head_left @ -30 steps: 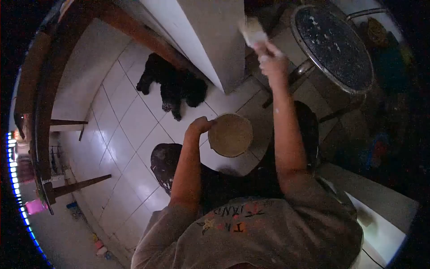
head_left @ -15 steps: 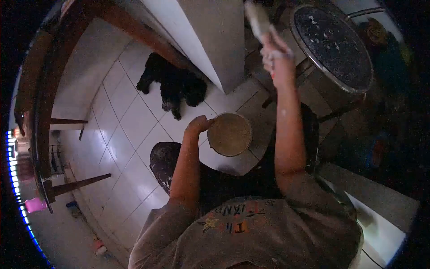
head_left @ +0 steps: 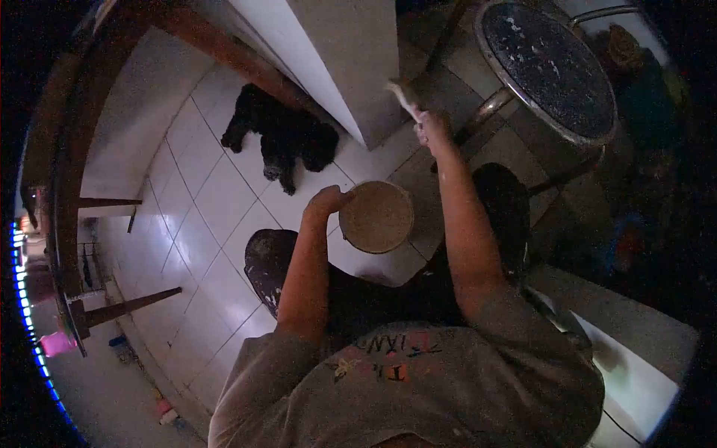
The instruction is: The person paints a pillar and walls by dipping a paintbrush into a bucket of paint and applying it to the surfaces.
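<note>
A round, shallow tan container (head_left: 377, 217) is in front of my lap, and my left hand (head_left: 328, 200) grips its left rim. Its inside looks plain and evenly coloured. Further forward and to the right, my right hand (head_left: 433, 131) is closed around the handle of a pale brush-like tool (head_left: 404, 97), which points up and left beside the lower part of a pale wall corner. The tool's far end is blurred.
A black dog (head_left: 280, 138) lies on the tiled floor (head_left: 213, 201) at the front left. At the upper right stands a round stool (head_left: 549, 71) with a dark, speckled seat and metal rim. The wall corner (head_left: 351, 60) stands ahead. Wooden furniture legs (head_left: 134, 307) show at left.
My right hand has moved down and left with the tool, closer to the container. My left hand still holds the container's rim. The whole view has shifted slightly.
</note>
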A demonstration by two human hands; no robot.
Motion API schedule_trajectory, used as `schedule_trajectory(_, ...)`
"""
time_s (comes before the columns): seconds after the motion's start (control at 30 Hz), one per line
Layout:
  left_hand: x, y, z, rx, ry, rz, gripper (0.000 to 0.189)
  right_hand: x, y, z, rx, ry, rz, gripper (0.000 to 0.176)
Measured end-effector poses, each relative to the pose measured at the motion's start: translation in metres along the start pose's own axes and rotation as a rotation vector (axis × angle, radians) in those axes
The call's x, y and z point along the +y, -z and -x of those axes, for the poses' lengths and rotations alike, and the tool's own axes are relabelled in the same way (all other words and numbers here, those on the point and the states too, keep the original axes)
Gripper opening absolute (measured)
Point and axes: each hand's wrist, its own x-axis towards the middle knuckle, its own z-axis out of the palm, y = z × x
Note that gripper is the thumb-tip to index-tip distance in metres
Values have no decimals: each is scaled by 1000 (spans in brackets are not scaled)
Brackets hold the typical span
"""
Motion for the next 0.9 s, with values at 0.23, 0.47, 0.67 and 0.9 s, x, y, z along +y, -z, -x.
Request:
schedule_trajectory(0.23,-7,-5,-8,37,1,-5,60,34,-19,-3,-286,250,-542,21)
schedule_trajectory(0.47,9,9,11,-27,18,54,62,19,-11,20,-565,-54,-20,17)
schedule_trajectory(0.67,6,3,9,22,-7,21,63,-17,3,18,-306,7,-502,14)
schedule_trajectory(0.9,-4,6,10,34,19,31,63,-19,-38,46,-274,73,-303,20)
